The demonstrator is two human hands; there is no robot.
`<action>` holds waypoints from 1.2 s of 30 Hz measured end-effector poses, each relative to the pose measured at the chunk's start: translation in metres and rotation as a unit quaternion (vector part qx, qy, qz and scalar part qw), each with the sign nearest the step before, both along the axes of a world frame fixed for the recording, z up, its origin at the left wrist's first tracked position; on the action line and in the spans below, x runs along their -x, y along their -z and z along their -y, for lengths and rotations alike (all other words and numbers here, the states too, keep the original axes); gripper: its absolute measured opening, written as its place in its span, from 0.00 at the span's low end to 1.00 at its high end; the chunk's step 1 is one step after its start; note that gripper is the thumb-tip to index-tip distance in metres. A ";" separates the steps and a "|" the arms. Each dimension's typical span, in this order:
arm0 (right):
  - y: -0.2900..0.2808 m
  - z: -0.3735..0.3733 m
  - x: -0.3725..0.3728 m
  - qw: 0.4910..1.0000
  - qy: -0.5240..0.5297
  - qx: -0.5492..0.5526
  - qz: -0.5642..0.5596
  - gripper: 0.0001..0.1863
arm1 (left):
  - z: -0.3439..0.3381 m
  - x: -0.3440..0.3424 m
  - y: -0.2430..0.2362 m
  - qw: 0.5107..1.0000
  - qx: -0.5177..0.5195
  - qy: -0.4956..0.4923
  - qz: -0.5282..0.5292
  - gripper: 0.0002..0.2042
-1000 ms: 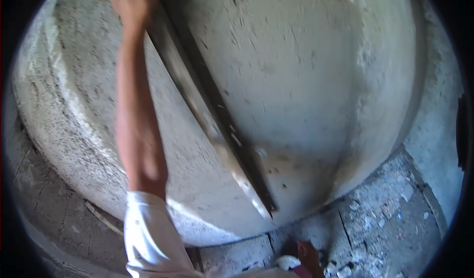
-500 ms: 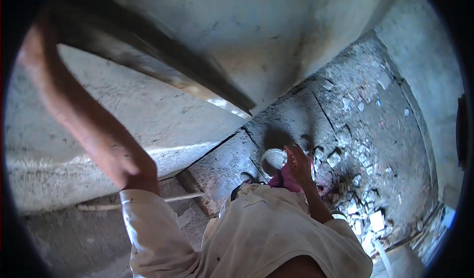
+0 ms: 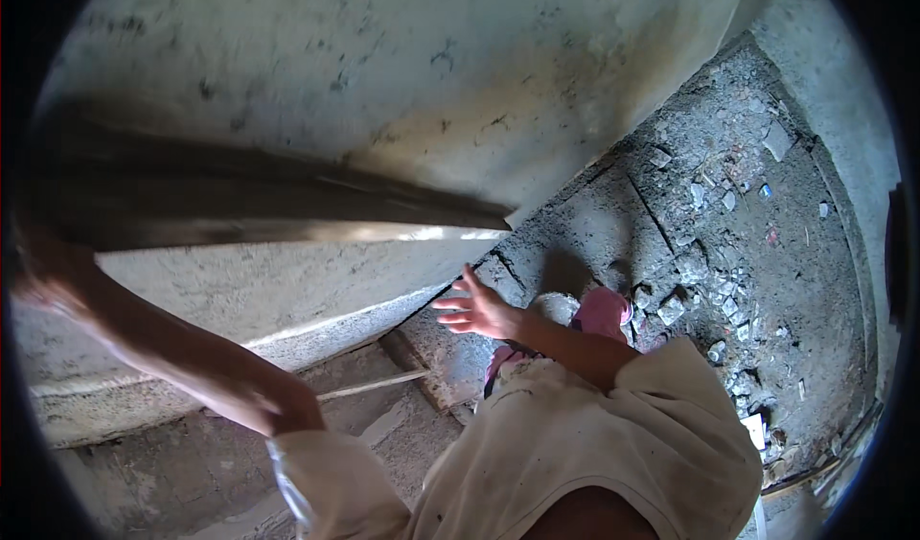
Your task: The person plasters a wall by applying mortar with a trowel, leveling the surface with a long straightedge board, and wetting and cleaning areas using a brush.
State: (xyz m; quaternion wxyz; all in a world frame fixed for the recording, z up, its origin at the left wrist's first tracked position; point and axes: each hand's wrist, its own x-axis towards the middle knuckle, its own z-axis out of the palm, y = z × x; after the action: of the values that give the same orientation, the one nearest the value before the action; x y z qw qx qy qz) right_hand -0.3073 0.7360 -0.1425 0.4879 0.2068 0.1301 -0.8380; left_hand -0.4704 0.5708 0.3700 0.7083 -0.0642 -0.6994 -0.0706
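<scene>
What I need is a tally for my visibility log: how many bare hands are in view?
2: the left hand at the left edge by the long straight bar, its fingers lost in shadow; the right hand below the bar's right end in the picture, fingers spread.

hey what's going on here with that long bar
A person has their left hand at the far end of a long straight bar lying along a grey wall; the dark picture edge hides the grip. Their right hand is open, fingers spread, below the bar's near end, holding nothing. Broken rubble litters the floor to the right.
</scene>
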 end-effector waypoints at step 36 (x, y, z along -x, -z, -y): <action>-0.050 0.013 0.165 0.940 0.115 0.294 0.128 0.38 | -0.166 0.026 -0.126 0.995 -0.005 0.088 0.053 0.39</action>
State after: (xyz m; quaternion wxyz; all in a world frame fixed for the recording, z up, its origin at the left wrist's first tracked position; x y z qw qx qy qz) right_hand -0.4724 0.7233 -0.0924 0.4397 0.1736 -0.2101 -0.8558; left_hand -0.4964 0.7364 0.4964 0.6617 -0.1180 -0.7272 -0.1390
